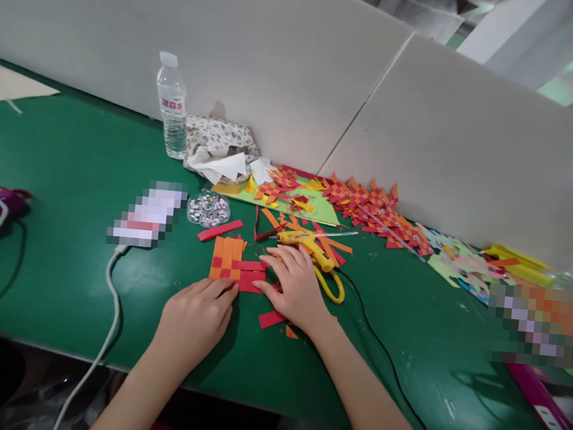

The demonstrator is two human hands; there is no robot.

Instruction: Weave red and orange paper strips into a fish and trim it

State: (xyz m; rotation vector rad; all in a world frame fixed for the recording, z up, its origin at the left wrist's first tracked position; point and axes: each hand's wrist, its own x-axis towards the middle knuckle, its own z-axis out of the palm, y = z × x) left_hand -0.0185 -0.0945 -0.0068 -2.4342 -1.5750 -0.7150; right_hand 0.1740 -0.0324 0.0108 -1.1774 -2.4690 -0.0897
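Observation:
A small woven piece of orange and red paper strips (227, 257) lies flat on the green table. Its orange strips stand upright at the left, and its red strips (251, 280) run out to the right. My left hand (197, 314) has its fingers drawn together at the lower edge of the weave, gripping it there. On the right ends of the red strips rests my right hand (293, 284), thumb and fingers apart. Just behind that hand lies a yellow glue gun (309, 242), partly covered. A yellow loop handle (332, 291) shows beside the right wrist.
Loose paper strips (273, 319) lie around the weave. Behind are a clear case of googly eyes (209, 209), finished woven fish (368, 202), a tissue holder (217, 139) and a water bottle (172, 104). A white cable (112, 293) and black cord (380, 347) cross the table.

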